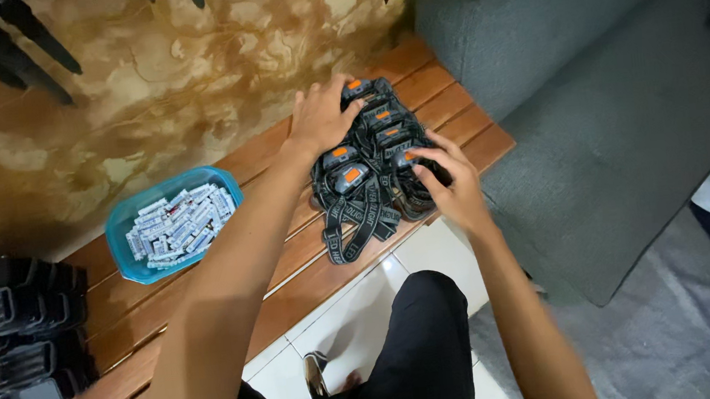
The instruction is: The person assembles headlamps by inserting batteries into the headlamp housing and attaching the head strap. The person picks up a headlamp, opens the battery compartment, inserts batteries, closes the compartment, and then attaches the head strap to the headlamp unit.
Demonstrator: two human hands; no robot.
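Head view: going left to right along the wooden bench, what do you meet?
Stack of dark headlamps → blue tray of batteries → left hand → pile of headlamps with orange buttons → right hand → grey sofa.

1. Bench [295, 295]: slatted wood, warm brown, smooth with a slight sheen.
2. Headlamps [373, 159]: dark hard plastic housings with orange buttons, faintly glossy; woven cloth straps, matt.
3. Tray [121, 220]: blue plastic, smooth, semi-glossy.
4. Batteries [179, 223]: small cylinders in shiny pale wrapping.
5. Sofa [622, 116]: grey woven cloth, matt, finely textured.
6. Floor tiles [357, 315]: white, glazed, glossy.
7. Trousers [424, 347]: black cloth, matt.
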